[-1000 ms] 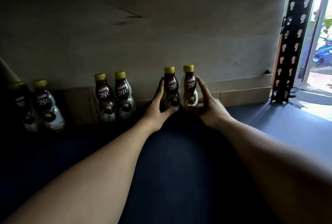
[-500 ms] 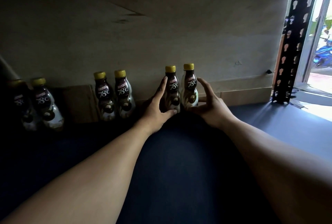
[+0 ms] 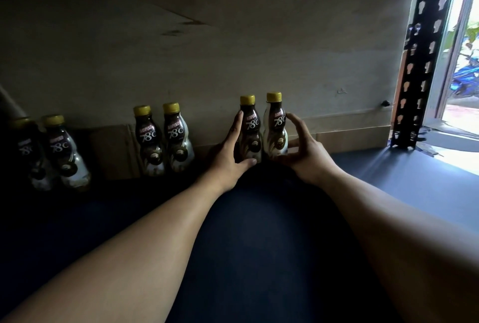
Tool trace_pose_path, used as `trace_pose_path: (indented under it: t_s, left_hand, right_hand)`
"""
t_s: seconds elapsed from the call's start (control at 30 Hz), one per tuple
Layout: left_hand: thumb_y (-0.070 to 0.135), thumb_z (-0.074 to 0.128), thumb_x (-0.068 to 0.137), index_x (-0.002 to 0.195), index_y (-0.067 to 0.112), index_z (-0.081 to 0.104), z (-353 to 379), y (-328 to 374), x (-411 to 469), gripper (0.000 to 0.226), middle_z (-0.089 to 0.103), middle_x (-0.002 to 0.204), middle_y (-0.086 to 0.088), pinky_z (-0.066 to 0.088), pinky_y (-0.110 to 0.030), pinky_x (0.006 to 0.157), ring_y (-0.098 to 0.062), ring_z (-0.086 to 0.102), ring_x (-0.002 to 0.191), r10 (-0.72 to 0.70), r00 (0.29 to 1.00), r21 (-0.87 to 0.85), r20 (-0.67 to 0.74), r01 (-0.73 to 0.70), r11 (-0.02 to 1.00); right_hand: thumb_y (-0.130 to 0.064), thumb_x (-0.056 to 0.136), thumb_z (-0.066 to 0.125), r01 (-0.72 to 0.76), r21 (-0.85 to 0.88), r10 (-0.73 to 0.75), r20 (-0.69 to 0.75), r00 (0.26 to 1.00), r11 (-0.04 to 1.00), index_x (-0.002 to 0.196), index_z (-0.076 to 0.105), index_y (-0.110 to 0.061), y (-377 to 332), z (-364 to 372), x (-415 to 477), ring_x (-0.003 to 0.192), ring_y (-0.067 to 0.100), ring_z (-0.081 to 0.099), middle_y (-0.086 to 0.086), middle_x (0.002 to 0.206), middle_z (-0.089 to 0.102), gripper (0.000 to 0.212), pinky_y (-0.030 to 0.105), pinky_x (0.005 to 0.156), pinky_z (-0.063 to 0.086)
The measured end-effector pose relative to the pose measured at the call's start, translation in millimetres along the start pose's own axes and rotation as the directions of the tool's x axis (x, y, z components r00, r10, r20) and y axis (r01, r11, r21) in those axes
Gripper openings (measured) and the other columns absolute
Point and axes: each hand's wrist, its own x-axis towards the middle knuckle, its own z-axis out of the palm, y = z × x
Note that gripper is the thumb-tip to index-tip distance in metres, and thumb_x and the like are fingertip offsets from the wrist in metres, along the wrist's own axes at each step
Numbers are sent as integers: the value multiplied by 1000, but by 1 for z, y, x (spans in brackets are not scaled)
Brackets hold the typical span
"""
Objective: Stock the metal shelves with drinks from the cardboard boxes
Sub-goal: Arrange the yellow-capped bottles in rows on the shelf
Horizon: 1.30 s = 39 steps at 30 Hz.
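Two brown coffee drink bottles with yellow caps stand side by side at the back of the dark blue shelf. My left hand holds the left bottle, fingers up its left side and thumb across its base. My right hand is at the right bottle. Its curled index fingertip touches the label and its thumb touches the base, with a gap under the arched fingers. Both bottles are upright.
Further left along the back stand two more pairs of the same bottles, one pair in the middle and one in the dark far left. A low cardboard strip lines the back wall. The black slotted shelf post rises at the right beside a bright doorway.
My right hand's fingers have lifted off the side of the right bottle and arched, leaving fingertip and thumb contact. The left hand and both bottles have hardly moved.
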Motion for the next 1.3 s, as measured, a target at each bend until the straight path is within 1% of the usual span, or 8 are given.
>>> trace_pose_path:
  t_s: [0.2, 0.4, 0.6, 0.73, 0.93, 1.03, 1.17, 1.3]
  left_hand:
    - [1, 72, 90, 155, 44, -1, 0, -3, 0, 107, 10, 159, 20, 5, 12, 95, 21, 5, 131, 3, 1000, 25, -9, -3, 1000]
    - [1, 72, 90, 158, 42, 0, 0, -5, 0, 107, 8, 161, 22, 7, 8, 102, 9, 7, 143, 8, 1000, 14, -8, -8, 1000]
    - [0, 72, 89, 158, 41, 2, 1, -5, -1, 107, 9, 154, 26, 8, 2, 106, 15, 7, 138, 1, 1000, -14, -10, -1, 1000]
    - [-1, 72, 89, 158, 41, 2, 0, -6, -1, 107, 9, 152, 27, 7, 12, 95, 22, 6, 130, -2, 1000, -10, -18, 1, 1000]
    - [0, 73, 88, 159, 41, 1, 0, -3, -2, 109, 8, 152, 28, 7, 13, 93, 22, 6, 130, -23, 999, -6, -21, 23, 1000]
    - [0, 74, 88, 159, 41, 1, 0, -2, -3, 110, 11, 161, 20, 7, 13, 92, 23, 6, 128, -35, 999, 2, -23, 35, 999]
    - [5, 76, 88, 158, 42, -5, -1, 2, -6, 113, 6, 167, 13, 8, 1, 99, 21, 6, 127, -72, 997, 15, -35, 72, 997]
    - [19, 80, 86, 156, 47, -14, -5, 6, -11, 121, 11, 168, 6, 15, -20, 107, -4, 12, 148, -184, 981, 12, -68, 185, 983]
  right_hand:
    - [-26, 83, 84, -7, 5, 7, 9, 1000, 1000, 156, 20, -50, 0, 0, 1, 88, 5, 68, -16, 94, 69, 100, 27, 80, 48]
    - [-26, 82, 85, -32, 8, 32, 24, 999, 999, 155, 21, -50, 3, 1, 3, 95, 10, 67, -16, 96, 68, 100, 29, 83, 47]
    - [-27, 81, 86, -32, -13, 32, 25, 999, 999, 156, 20, -50, 4, 2, 4, 93, 6, 67, -13, 101, 70, 102, 27, 82, 46]
    - [-30, 81, 86, -33, -16, 33, 27, 999, 999, 155, 21, -49, 3, 3, 3, 91, 6, 68, -12, 99, 71, 101, 29, 84, 51]
    - [-31, 83, 85, -41, -36, 42, 31, 999, 999, 157, 20, -46, 2, 2, 1, 93, 9, 68, -9, 99, 70, 100, 28, 82, 49]
    - [-30, 83, 85, -43, -44, 45, 38, 998, 998, 157, 18, -45, 1, 2, 1, 95, 11, 68, -11, 99, 69, 101, 28, 82, 48]
    - [-38, 77, 89, -78, -18, 78, 10, 997, 997, 157, 16, -45, 0, 2, 1, 98, 13, 68, -11, 104, 70, 109, 30, 87, 50]
    - [-48, 73, 89, -129, 58, 130, -21, 991, 990, 158, 19, -41, -4, -1, -3, 96, 8, 67, -10, 101, 68, 110, 26, 83, 51]
